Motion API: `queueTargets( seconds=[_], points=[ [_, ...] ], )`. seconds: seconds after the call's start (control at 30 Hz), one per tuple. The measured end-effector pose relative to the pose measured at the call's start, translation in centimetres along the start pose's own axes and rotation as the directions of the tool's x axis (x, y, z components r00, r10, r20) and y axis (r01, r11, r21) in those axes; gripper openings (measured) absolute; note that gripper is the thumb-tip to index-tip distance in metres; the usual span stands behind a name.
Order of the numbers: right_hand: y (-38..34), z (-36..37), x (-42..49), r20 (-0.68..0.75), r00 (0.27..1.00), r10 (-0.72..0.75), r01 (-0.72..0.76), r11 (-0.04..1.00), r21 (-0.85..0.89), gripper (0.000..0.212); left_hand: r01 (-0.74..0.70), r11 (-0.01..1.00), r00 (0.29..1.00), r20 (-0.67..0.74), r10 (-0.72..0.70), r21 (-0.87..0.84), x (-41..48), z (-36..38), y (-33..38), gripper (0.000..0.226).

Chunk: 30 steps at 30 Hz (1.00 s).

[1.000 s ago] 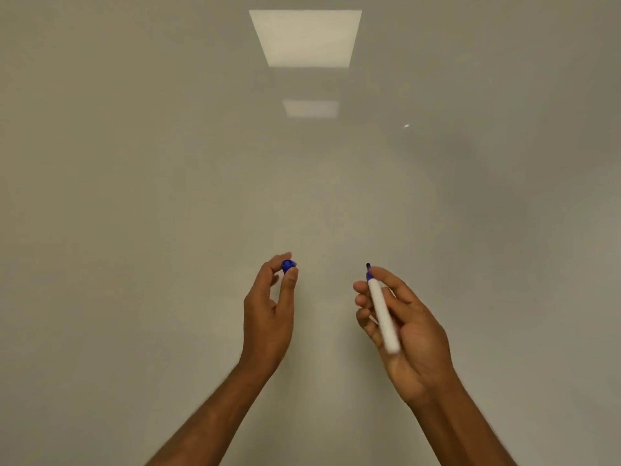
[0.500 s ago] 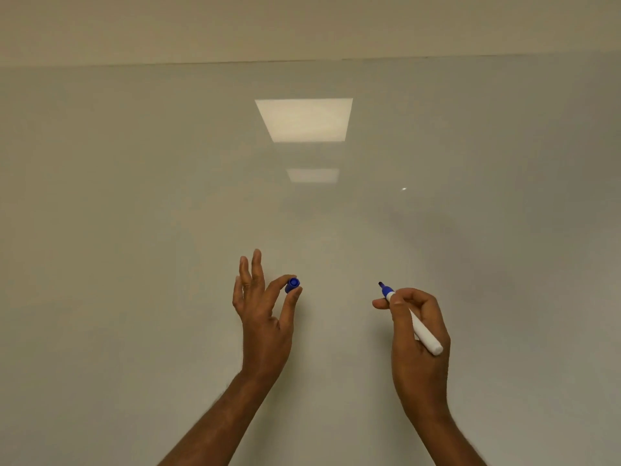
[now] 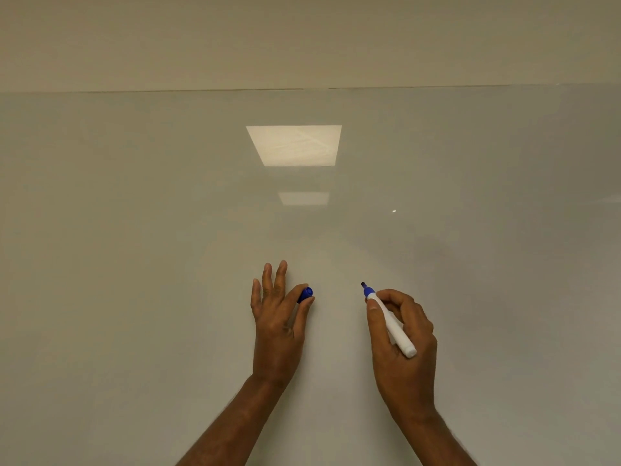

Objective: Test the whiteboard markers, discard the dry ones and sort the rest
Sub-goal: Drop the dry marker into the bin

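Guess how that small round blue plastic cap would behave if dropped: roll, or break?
The small round blue plastic cap looks cylindrical, so it would probably roll. The left hand pinches it with just thumb and forefinger, so it is likely very light. It looks like hard plastic, probably stiff, unlikely to break.

I read this as an office or meeting room. A big glossy whiteboard (image 3: 134, 264) fills my view, with plain wall (image 3: 302, 38) above its top edge. Two square ceiling light panels (image 3: 295, 145) reflect in the board's upper middle, one below the other.
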State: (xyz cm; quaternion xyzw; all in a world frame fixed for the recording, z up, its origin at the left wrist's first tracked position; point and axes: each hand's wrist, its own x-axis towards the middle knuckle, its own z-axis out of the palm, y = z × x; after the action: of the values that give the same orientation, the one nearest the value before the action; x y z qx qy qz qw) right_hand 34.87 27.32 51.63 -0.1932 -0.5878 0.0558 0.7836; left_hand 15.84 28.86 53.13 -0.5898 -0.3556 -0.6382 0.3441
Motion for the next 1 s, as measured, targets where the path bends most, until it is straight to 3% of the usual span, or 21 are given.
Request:
queueTargets(
  seconds=[0.23, 0.53, 0.8, 0.93, 1.0],
  points=[
    [-0.4, 1.5, 2.3, -0.014, 0.994, -0.104, 0.104, 0.994, -0.028, 0.035, -0.099, 0.994, 0.991, -0.088, 0.103, 0.051, -0.2, 1.4, -1.2, 0.034],
    [1.9, 2.6, 2.9, -0.004, 0.996, -0.094, 0.093, 0.992, -0.083, 0.034, -0.136, 0.985, 0.979, -0.136, 0.149, 0.106, -0.3, 2.0, -1.6, 0.035],
    [3.6, 0.5, -2.8, -0.012, 0.999, -0.043, 0.040, 0.987, -0.154, 0.037, -0.131, 0.985, 0.981, -0.127, 0.144, 0.109, -0.4, 2.0, -1.6, 0.035],
    [4.5, -1.1, -5.2, -0.011, 0.999, -0.045, 0.042, 0.986, -0.160, 0.048, -0.134, 0.985, 0.979, -0.140, 0.149, 0.112, -0.3, 2.0, -1.6, 0.034],
    [3.6, -1.6, -4.9, -0.014, 1.000, -0.018, 0.016, 0.986, -0.164, 0.037, -0.133, 0.984, 0.978, -0.143, 0.149, 0.117, -0.3, 2.0, -1.5, 0.033]
  ],
)
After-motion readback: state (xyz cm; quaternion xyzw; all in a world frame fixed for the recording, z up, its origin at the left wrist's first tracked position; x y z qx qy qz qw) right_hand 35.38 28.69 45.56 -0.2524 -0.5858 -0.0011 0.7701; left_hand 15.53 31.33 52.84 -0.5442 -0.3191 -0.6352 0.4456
